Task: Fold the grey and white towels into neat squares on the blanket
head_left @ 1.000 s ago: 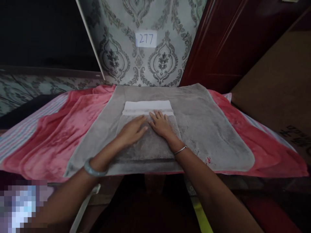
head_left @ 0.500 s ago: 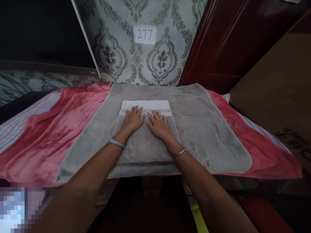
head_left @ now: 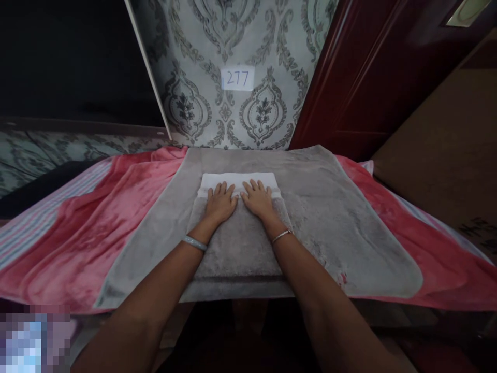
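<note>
A folded grey plush piece (head_left: pixel 240 254) lies in front of me, with a white band (head_left: pixel 238 179) along its far end. My left hand (head_left: pixel 222 203) rests flat on its left part, fingers spread and the tips reaching the white band. Beside it, my right hand (head_left: pixel 258 200) lies palm down on the right part, fingers apart and also touching the band. Neither hand grips anything. Under the folded piece a grey blanket (head_left: pixel 341 223) is spread out.
Pink-red blanket (head_left: pixel 132 207) and striped cloth (head_left: pixel 46 220) show beneath the grey one. A card marked 277 (head_left: pixel 237 79) is on the patterned wall. A dark screen (head_left: pixel 77 62) is at left, a dark red door (head_left: pixel 373 77) and a brown carton (head_left: pixel 438 134) at right.
My view has tilted upward, so the scene sits lower in it. The right hand has slid slightly forward onto the white band; the left hand keeps about the same place.
</note>
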A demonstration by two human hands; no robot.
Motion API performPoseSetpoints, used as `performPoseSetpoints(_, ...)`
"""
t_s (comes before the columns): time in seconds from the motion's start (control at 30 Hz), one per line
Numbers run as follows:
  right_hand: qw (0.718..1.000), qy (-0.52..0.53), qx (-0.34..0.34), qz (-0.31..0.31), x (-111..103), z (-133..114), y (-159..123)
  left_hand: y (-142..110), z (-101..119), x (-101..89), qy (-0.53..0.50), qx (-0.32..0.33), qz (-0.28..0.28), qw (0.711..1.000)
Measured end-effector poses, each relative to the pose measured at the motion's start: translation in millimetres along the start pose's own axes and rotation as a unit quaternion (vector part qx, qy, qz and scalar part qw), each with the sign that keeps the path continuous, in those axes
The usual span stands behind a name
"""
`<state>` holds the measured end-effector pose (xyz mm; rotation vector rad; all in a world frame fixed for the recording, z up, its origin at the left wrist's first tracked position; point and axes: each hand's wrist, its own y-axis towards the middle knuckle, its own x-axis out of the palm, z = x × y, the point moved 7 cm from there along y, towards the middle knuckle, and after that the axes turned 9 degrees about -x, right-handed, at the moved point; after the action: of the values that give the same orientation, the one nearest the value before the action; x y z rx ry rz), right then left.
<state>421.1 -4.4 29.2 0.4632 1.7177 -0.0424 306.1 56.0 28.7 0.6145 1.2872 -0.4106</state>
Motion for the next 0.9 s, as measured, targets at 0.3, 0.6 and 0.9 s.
performPoseSetpoints(0.3, 1.0, -0.003, -0.005, 0.015, 2.5, 0.9, -3.7, 16.8, 5.2, -4.5, -0.006, -0.006, -0.066, 0.998)
performPoseSetpoints(0.6, 1.0, 0.008, 0.003, 0.007, 0.4, 1.3, -4.7, 40.8, 29.2, 4.1, -0.022, 0.032, -0.083, 0.996)
performPoseSetpoints(0.9, 0.998, 0.017, 0.025, -0.057, 4.4, 16.8, 9.5, 41.3, 25.1, 11.7, -0.008, 0.029, -0.084, 0.996)
